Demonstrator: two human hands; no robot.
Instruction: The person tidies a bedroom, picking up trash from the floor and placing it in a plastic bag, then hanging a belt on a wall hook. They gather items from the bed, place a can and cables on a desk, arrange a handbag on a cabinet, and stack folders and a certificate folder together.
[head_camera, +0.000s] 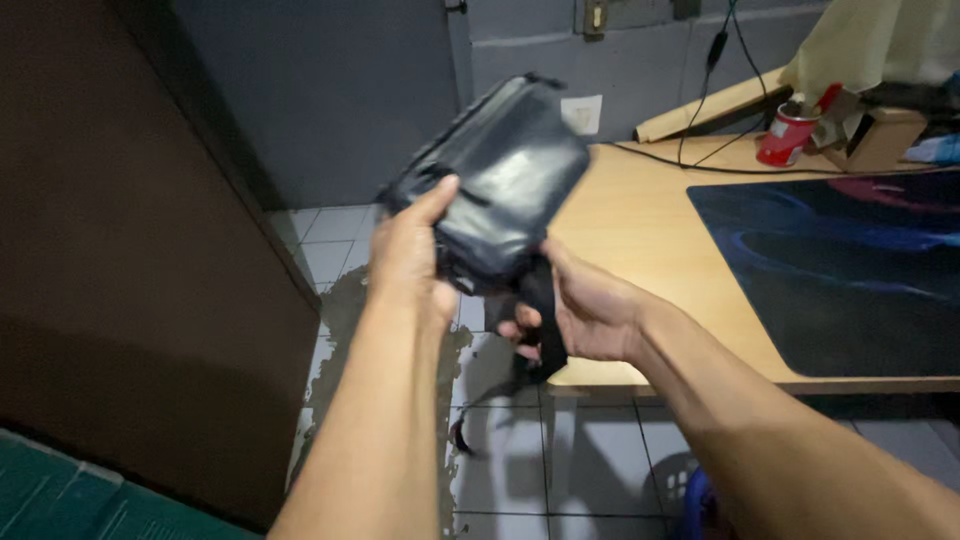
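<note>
At nine o'clock my left hand (408, 262) clamps the black pouch (495, 185) aloft, thumb along its face, steadying it. At four o'clock my right hand (580, 312) grips its dangling strap (543, 318), beside the wooden desk (640, 225).
</note>
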